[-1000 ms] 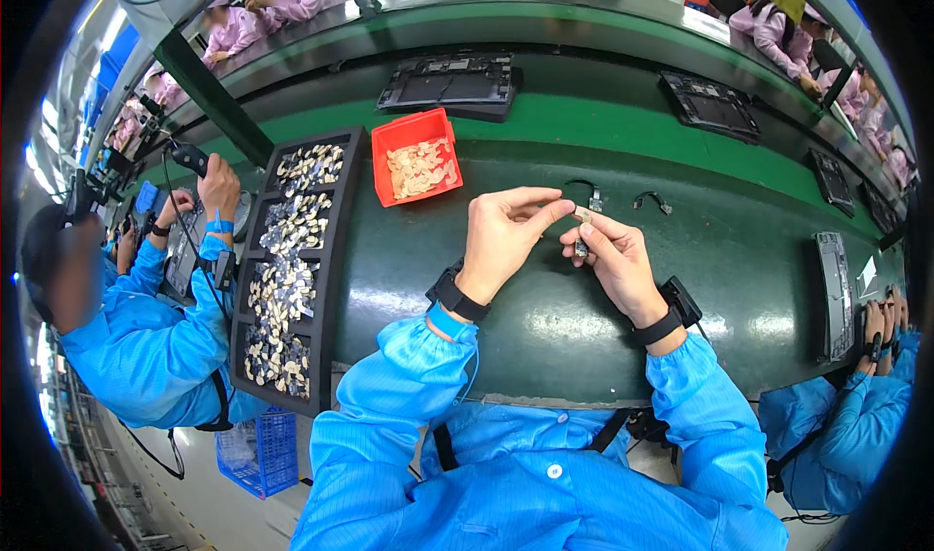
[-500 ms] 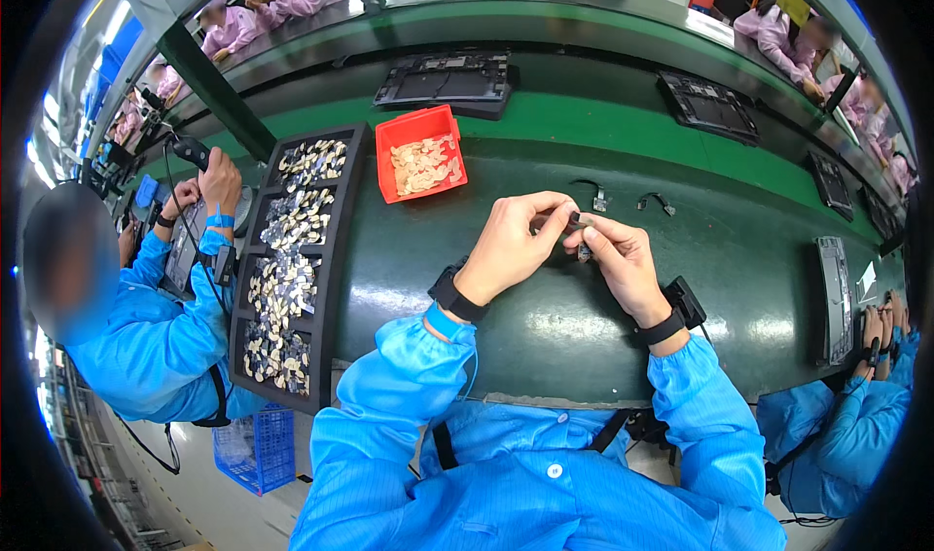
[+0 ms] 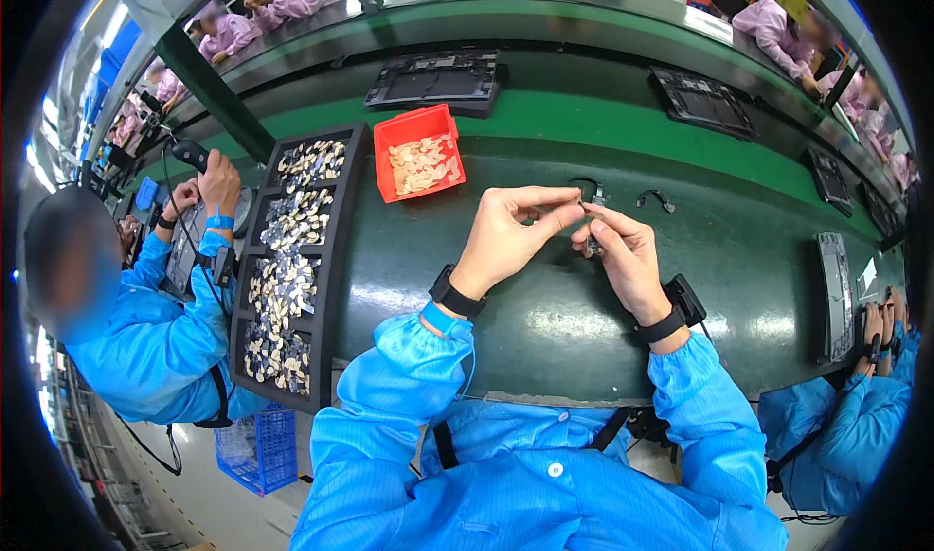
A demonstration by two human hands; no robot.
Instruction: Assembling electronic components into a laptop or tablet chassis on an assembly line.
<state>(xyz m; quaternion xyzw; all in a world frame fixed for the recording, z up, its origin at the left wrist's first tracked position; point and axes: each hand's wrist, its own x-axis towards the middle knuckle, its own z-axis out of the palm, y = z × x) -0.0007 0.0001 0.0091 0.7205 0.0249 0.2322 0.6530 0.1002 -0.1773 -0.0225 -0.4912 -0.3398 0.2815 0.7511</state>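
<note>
My left hand is closed in a pinch, thumb against forefinger, at the dark end of a small part. My right hand grips that part, a small cable with a metallic connector piece, between thumb and fingers. The fingertips of both hands nearly meet above the green bench, and they hide most of the part. Just beyond them lies a similar black cable with a silvery end, partly covered by my fingers. Another short black cable rests to its right.
A red bin of beige pieces stands left of my hands. Beside it is a black divided tray full of small pieces. Open laptop shells lie along the far belt. Co-workers in blue sit at both sides.
My left hand has shifted slightly left, its fingers straighter in the pinch. My right hand has turned a little with the small cable. The laptop shells on the belt have slid left.
</note>
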